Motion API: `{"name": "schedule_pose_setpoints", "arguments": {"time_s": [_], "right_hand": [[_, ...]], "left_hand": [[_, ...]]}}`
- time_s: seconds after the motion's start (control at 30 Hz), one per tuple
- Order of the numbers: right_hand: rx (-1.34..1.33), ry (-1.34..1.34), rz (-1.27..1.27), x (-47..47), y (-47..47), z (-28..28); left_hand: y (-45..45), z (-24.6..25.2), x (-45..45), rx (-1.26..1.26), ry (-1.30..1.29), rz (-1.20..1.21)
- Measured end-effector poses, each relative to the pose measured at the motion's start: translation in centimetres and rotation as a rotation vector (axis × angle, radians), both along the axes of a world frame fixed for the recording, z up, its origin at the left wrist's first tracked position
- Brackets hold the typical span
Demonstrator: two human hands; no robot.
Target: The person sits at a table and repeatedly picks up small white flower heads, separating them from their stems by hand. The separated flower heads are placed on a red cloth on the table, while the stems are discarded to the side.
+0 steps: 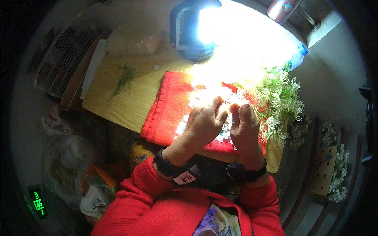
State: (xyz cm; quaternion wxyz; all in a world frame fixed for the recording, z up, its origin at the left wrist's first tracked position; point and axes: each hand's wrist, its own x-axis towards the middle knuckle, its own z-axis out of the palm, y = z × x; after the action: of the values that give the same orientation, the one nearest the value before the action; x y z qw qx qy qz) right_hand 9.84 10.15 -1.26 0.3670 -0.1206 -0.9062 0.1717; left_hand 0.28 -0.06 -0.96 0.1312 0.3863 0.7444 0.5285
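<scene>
My left hand (206, 119) and my right hand (243, 122) are close together over a folded red cloth (165, 109) on a wooden table. The fingers and thumb of each are pinched together. Glare washes out the fingertips, and whatever lies between them cannot be made out. Small whitish, petal-like pieces (223, 137) are scattered on the cloth under and around my hands. At the right edge of the cloth lies a bunch of pale green artificial sprigs (274, 103), beside my right hand.
A bright lamp (192, 32) stands at the table's (118, 109) back, near a blue-capped bottle (296, 57). A loose green sprig (125, 78) lies left. A wire rack (68, 56) stands beyond the left edge; plastic bags (71, 150) sit below. White flowers stick out from a perforated board (323, 171) at right.
</scene>
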Motion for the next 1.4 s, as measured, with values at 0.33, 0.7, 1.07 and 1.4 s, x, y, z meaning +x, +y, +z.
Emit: {"name": "schedule_pose_setpoints", "arguments": {"time_s": [0.33, 0.7, 1.07, 1.4], "right_hand": [[-0.058, 0.006, -0.043, -0.3, 0.1, -0.3], [-0.104, 0.022, -0.044, 0.0, 0.5, -0.2], [-0.356, -0.004, -0.087, -0.1, 0.3, 0.3], [-0.673, 0.259, -0.004, -0.1, 1.3, -0.3]], "left_hand": [[-0.2, -0.1, -0.2, -0.064, 0.017, 0.006], [0.1, -0.3, -0.5, 0.179, 0.097, -0.065], [-0.1, -0.3, 0.2, 0.070, 0.151, -0.021], [0.1, -0.2, 0.2, 0.207, -0.142, 0.021]]}}
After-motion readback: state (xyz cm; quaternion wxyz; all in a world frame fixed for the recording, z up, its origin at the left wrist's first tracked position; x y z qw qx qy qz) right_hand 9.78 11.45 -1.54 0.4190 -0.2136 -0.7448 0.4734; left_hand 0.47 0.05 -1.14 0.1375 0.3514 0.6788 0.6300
